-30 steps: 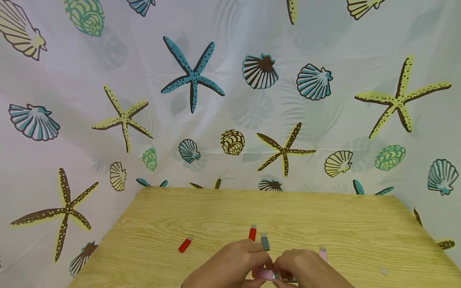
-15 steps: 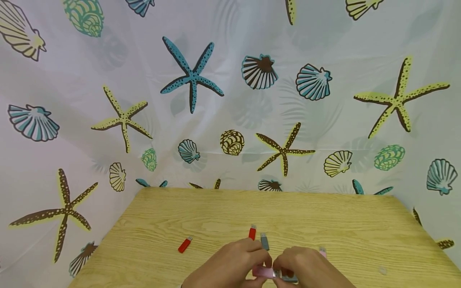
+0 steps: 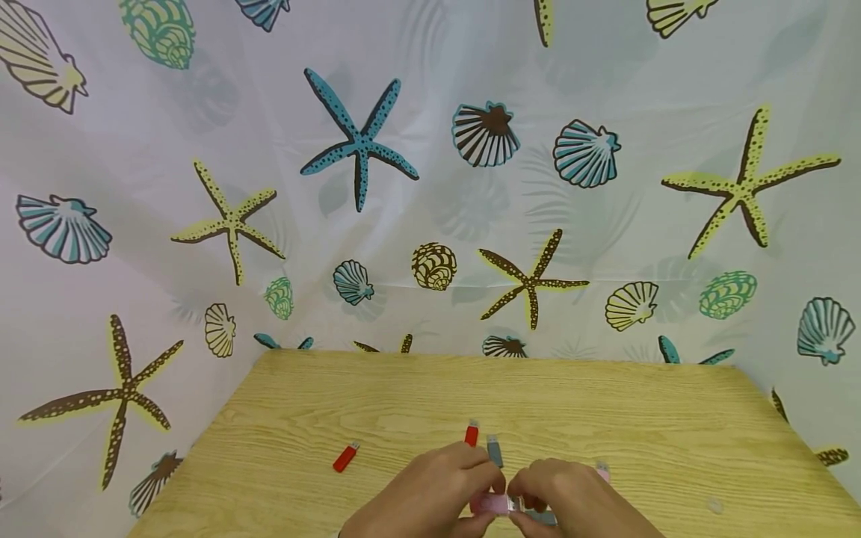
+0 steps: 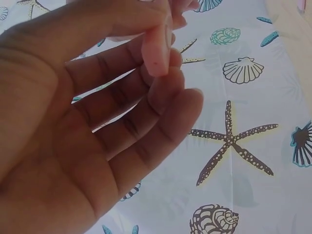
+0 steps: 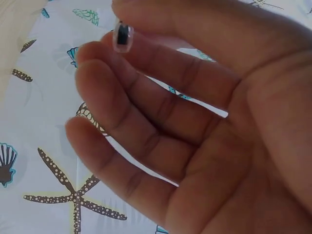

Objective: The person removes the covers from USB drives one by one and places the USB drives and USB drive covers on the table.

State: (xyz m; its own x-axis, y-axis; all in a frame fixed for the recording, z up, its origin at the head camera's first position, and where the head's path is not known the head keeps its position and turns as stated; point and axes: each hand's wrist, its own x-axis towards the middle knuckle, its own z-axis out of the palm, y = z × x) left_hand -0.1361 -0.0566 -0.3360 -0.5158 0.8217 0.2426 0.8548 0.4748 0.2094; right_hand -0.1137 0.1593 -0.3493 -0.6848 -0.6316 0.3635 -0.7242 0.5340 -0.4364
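Note:
Near the front of the table, my left hand (image 3: 452, 489) holds a pink USB stick (image 3: 493, 504) between thumb and fingers. Its pink end (image 4: 157, 56) shows in the left wrist view. My right hand (image 3: 561, 493) faces it, thumb and fingertips pinching a small clear cap (image 5: 123, 37) at the stick's connector end. The cap looks dark inside in the right wrist view. Both hands' fingertips are close together. Partly behind the right fingers lies a grey-blue USB stick (image 3: 542, 516).
Beyond the hands lie a red USB stick (image 3: 471, 433) and a grey one (image 3: 495, 451). Another red stick (image 3: 346, 457) is to the left. A pink stick (image 3: 603, 471) sits partly behind the right hand, and a clear cap (image 3: 715, 505) lies farther right. Patterned curtain (image 3: 430, 202) surrounds the wooden table.
Both hands have risen slightly in the head view, keeping the pink USB stick and cap together. More of the connector end shows between the fingertips. The sticks on the table have not moved.

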